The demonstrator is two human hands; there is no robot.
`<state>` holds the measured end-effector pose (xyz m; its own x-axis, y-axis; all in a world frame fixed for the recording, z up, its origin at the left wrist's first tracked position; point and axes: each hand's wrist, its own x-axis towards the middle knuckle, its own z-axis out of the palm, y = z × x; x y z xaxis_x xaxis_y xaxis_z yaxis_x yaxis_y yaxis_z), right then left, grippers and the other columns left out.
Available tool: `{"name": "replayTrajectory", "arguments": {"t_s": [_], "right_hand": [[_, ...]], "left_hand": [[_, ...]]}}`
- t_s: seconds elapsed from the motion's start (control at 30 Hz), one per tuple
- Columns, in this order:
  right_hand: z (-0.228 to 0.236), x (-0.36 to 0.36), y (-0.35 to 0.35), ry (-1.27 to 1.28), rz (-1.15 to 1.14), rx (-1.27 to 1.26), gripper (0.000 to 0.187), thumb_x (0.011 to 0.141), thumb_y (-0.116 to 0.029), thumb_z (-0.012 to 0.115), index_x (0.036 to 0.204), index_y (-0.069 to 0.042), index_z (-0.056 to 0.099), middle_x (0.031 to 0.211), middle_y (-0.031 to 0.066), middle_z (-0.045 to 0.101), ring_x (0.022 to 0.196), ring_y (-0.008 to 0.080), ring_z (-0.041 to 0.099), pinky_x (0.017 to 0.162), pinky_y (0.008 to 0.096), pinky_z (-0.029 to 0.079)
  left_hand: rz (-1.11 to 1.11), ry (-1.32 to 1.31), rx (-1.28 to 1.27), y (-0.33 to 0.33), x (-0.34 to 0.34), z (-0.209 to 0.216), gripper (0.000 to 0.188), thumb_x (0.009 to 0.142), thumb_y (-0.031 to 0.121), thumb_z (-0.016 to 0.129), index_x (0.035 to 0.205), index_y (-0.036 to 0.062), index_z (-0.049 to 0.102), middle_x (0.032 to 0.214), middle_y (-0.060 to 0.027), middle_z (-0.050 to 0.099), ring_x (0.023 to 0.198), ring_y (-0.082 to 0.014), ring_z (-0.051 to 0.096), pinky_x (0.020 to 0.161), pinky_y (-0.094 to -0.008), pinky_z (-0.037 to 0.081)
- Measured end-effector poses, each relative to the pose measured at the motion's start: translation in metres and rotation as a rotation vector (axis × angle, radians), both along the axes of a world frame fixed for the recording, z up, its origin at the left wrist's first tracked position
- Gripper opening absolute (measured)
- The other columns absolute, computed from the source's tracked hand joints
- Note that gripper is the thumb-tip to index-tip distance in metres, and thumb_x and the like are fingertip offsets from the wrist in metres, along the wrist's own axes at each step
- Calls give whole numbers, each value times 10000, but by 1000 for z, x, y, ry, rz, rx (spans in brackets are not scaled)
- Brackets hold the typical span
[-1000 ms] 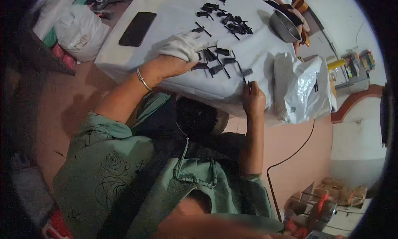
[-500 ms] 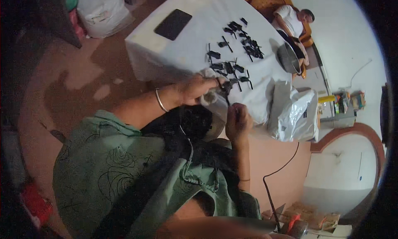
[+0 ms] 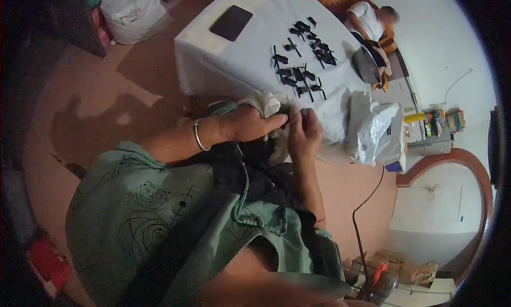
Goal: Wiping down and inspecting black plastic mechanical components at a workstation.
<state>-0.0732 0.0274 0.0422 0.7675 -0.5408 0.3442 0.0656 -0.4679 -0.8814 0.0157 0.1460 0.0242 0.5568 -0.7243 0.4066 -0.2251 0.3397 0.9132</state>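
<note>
Both hands meet in front of the near edge of the white-covered table point(image 3: 213, 59). My left hand point(image 3: 254, 123), with a metal bangle on its wrist, is closed around a bunched white cloth point(image 3: 269, 102) and one end of a small dark part point(image 3: 286, 114). At that part's other side, the fingers of my right hand point(image 3: 305, 134) are pinched together against it. The fingers cover most of the part, so its shape is hidden. Just beyond my hands, several small black parts with thin rod-like arms point(image 3: 298, 75) lie scattered on the table.
A black tablet-like slab point(image 3: 231, 23) lies at the table's far left. On the right are a metal bowl point(image 3: 366, 64) and a silvery plastic bag point(image 3: 375, 128). A person in a white shirt point(image 3: 366, 20) sits beyond. A stuffed white sack point(image 3: 130, 17) stands on the floor.
My right hand has come up to meet my left at the dark part; before, they were apart. My left hand has turned, and the cloth now sits above its fingers. The view has shifted slightly.
</note>
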Motion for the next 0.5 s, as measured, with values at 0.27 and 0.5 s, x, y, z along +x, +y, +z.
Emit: {"name": "replayTrajectory", "arguments": {"t_s": [0.27,0.5], "right_hand": [[3,-19,4,136,194,160,240,907,-232,479,745,-61,525,611,-75,415,530,22,357,457,188,271],[-10,-19,12,153,215,212,294,935,-269,400,820,-54,563,614,-58,479,516,21,386,448,184,294]], "left_hand": [[112,-253,129,-3,1,-19,243,756,92,562,983,6,542,809,-97,591,674,-161,572,596,-300,467],[331,-619,-37,-2,-12,-5,230,730,99,547,940,5,553,825,-177,578,781,-340,566,687,-381,465]]}}
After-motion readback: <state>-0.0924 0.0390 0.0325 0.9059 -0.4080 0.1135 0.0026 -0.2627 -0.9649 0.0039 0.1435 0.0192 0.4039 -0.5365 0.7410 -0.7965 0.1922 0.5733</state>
